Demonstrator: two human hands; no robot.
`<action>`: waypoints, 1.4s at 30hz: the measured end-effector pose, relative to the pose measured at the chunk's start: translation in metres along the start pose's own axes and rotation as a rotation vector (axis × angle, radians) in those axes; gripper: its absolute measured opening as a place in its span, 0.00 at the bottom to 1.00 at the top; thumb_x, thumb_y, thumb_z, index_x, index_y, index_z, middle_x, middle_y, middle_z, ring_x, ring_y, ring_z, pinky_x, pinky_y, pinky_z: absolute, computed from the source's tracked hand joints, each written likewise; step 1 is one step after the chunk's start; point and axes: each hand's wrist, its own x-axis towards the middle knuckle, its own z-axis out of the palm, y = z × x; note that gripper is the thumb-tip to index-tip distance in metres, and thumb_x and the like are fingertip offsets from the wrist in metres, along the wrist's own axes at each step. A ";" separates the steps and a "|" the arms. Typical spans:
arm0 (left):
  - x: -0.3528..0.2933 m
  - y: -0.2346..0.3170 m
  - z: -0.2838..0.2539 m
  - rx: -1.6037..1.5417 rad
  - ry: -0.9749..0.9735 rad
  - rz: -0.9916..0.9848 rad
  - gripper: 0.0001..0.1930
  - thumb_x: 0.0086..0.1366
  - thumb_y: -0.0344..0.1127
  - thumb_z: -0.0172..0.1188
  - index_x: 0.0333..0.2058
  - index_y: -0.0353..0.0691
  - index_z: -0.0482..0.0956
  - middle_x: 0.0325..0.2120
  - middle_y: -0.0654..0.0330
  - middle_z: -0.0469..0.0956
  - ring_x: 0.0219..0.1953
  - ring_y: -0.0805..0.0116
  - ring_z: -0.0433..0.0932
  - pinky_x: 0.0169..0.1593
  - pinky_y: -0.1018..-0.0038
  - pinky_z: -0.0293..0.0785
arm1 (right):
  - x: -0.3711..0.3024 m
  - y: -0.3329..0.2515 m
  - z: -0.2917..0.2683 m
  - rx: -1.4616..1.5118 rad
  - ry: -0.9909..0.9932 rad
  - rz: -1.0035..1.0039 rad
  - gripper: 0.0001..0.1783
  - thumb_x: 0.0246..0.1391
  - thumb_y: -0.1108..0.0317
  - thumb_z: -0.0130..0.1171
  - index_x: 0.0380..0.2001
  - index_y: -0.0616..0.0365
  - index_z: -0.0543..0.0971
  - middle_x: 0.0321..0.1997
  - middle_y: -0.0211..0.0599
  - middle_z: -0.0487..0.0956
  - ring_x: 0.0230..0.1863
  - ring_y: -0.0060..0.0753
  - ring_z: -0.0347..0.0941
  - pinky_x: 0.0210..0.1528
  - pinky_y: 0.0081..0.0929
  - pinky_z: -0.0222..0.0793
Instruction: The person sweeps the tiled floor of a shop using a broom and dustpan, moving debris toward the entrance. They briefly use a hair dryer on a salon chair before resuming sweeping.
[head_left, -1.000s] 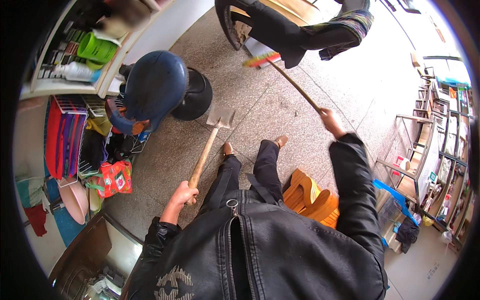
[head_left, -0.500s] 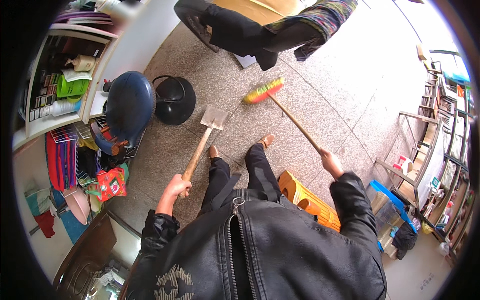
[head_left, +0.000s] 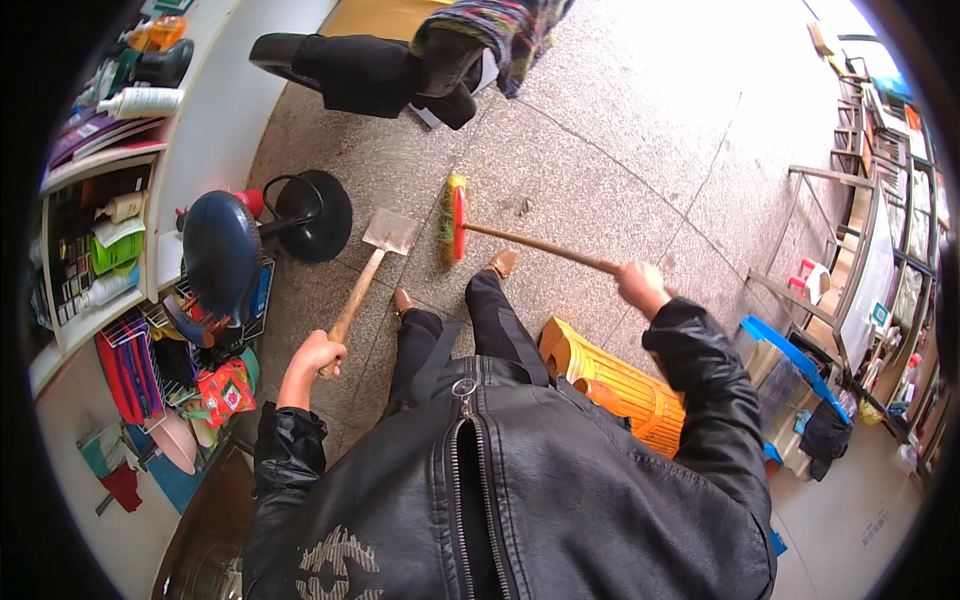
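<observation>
My left hand [head_left: 316, 356] is closed around the wooden handle of a small shovel [head_left: 392, 231], whose flat metal blade lies at floor level ahead of my feet. My right hand [head_left: 642, 288] grips the long wooden stick of a broom [head_left: 459, 224]. The broom's red head stands to the right of the blade, a short gap apart, with green and yellow bristles toward it. A small dark bit of debris [head_left: 524, 207] lies on the speckled floor right of the broom head.
A stool [head_left: 316, 215] with a round black base and dark blue seat stands left. Beyond is a black-padded chair [head_left: 370, 75] with a multicoloured cloth. An orange ribbed bin [head_left: 640, 405] is beside my right leg, a blue-rimmed clear box [head_left: 775, 375] farther right. Shelves [head_left: 150, 230] line the left.
The broom head has swung left and turned, coming nearer the shovel's blade. My right hand has moved forward and slightly left. The whole view has shifted a little.
</observation>
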 end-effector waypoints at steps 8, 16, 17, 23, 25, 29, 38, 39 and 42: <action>-0.011 0.031 0.029 0.058 0.021 -0.027 0.08 0.44 0.26 0.54 0.13 0.27 0.69 0.10 0.55 0.70 0.12 0.67 0.73 0.17 0.71 0.68 | -0.001 0.169 -0.108 -0.230 0.106 0.338 0.15 0.50 0.69 0.47 0.38 0.34 0.76 0.32 0.32 0.77 0.36 0.36 0.75 0.35 0.33 0.71; -0.015 0.062 0.026 0.063 0.014 0.044 0.07 0.45 0.26 0.53 0.15 0.28 0.69 0.10 0.56 0.69 0.10 0.67 0.70 0.15 0.73 0.66 | -0.041 0.152 -0.080 -0.486 0.363 0.312 0.13 0.50 0.69 0.46 0.40 0.54 0.72 0.21 0.32 0.77 0.23 0.31 0.75 0.20 0.29 0.71; -0.017 0.063 0.025 0.014 0.010 0.040 0.06 0.45 0.26 0.53 0.15 0.28 0.69 0.10 0.56 0.69 0.10 0.67 0.70 0.15 0.73 0.65 | -0.058 0.147 -0.083 -0.477 0.348 0.313 0.15 0.50 0.69 0.46 0.43 0.55 0.72 0.21 0.32 0.77 0.23 0.31 0.75 0.20 0.28 0.70; -0.012 0.127 0.019 -0.017 -0.054 0.164 0.06 0.44 0.27 0.53 0.18 0.30 0.68 0.11 0.58 0.69 0.09 0.69 0.69 0.13 0.75 0.64 | -0.114 0.143 -0.076 -0.394 0.109 0.127 0.15 0.49 0.69 0.47 0.42 0.47 0.73 0.21 0.29 0.76 0.26 0.30 0.75 0.21 0.29 0.67; -0.003 0.157 0.022 0.043 -0.049 0.230 0.07 0.44 0.27 0.54 0.20 0.28 0.68 0.12 0.57 0.69 0.09 0.69 0.69 0.13 0.74 0.64 | -0.095 0.135 -0.068 -0.324 0.070 0.148 0.10 0.49 0.68 0.47 0.36 0.48 0.74 0.23 0.29 0.76 0.29 0.30 0.75 0.23 0.29 0.67; 0.010 0.219 0.029 0.130 -0.013 0.311 0.10 0.44 0.26 0.54 0.25 0.26 0.67 0.13 0.57 0.70 0.09 0.69 0.69 0.13 0.73 0.65 | -0.033 0.147 -0.051 -0.281 0.024 0.113 0.06 0.48 0.67 0.49 0.30 0.50 0.75 0.25 0.30 0.77 0.32 0.31 0.75 0.30 0.33 0.63; 0.025 0.348 0.031 0.299 0.071 0.311 0.17 0.45 0.30 0.57 0.34 0.29 0.66 0.18 0.53 0.72 0.11 0.66 0.73 0.16 0.71 0.67 | 0.100 0.314 -0.225 -0.507 0.261 0.363 0.09 0.45 0.69 0.50 0.20 0.48 0.80 0.22 0.33 0.78 0.28 0.29 0.76 0.27 0.28 0.67; 0.026 0.362 0.031 0.298 0.059 0.300 0.17 0.45 0.30 0.57 0.35 0.30 0.66 0.18 0.53 0.72 0.12 0.66 0.72 0.15 0.71 0.67 | 0.114 0.324 -0.242 -0.452 0.276 0.396 0.09 0.45 0.70 0.49 0.22 0.50 0.80 0.24 0.35 0.79 0.29 0.30 0.77 0.28 0.29 0.69; 0.026 0.398 0.033 0.293 0.028 0.262 0.19 0.45 0.29 0.54 0.38 0.28 0.65 0.18 0.54 0.71 0.10 0.68 0.71 0.15 0.71 0.65 | 0.148 0.346 -0.259 -0.540 0.240 0.440 0.09 0.46 0.70 0.49 0.29 0.55 0.79 0.23 0.35 0.79 0.26 0.34 0.77 0.23 0.35 0.69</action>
